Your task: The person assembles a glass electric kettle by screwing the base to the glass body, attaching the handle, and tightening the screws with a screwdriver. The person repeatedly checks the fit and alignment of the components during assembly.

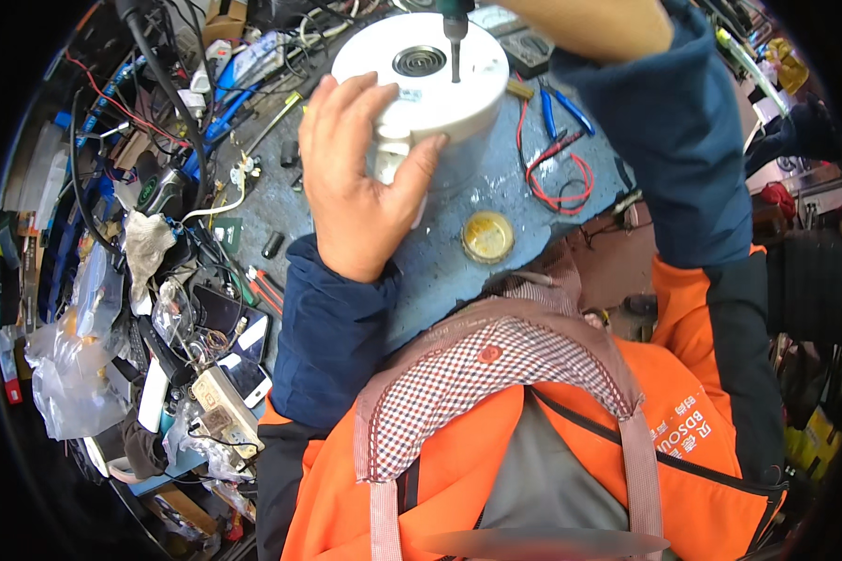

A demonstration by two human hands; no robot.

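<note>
A white round appliance (pixel 412 110) stands on the worktop, with a dark ringed vent in its top face and a handle-like part at its near left side. My left hand (pixel 357 178) grips its near left edge, fingers over the rim and thumb against the side. A dark green driver (pixel 455 28) stands upright over the appliance, its metal shaft reaching the white face right of the vent. My right forearm (pixel 594 23) reaches in from the right toward the driver. The right hand itself lies beyond the top edge of the picture.
On the blue-grey worktop (pixel 430 271) are a small round tub (pixel 487 237), blue-handled pliers (pixel 561 112) and red and black test leads (pixel 571 182). Cables, tools, plastic bags (pixel 79 365), a phone (pixel 245 360) and a power strip (pixel 225 407) crowd the left side.
</note>
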